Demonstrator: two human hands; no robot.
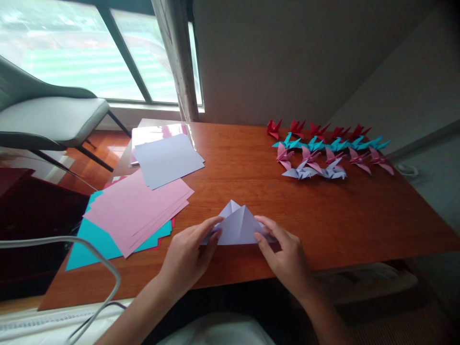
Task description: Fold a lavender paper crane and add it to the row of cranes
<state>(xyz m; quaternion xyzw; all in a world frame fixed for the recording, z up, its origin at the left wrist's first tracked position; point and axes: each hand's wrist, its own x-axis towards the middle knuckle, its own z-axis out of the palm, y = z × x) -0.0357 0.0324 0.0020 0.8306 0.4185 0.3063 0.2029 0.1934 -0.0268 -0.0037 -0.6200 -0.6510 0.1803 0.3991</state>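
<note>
A partly folded sheet of pale lavender paper (235, 227) stands near the front edge of the table, its two layers rising to separate peaks with a crease down the nearer one. My left hand (196, 244) pinches its left corner between thumb and fingers. At the right corner, my right hand (283, 244) holds it the same way, thumb in front and fingers behind. Beyond, to the right, two lavender paper cranes (304, 171) sit in front of rows of pink cranes (311, 158), turquoise cranes (314, 143) and red cranes (318, 130).
On the wooden table (230, 167), left, lie pink sheets (132, 206) over turquoise sheets (97, 244), with red edges showing beneath. Lavender sheets (170, 160) rest behind them on a pink-and-white packet (158, 132). A grey-white chair (53, 117) stands by the window. A white curved tube (104, 261) crosses the lower left.
</note>
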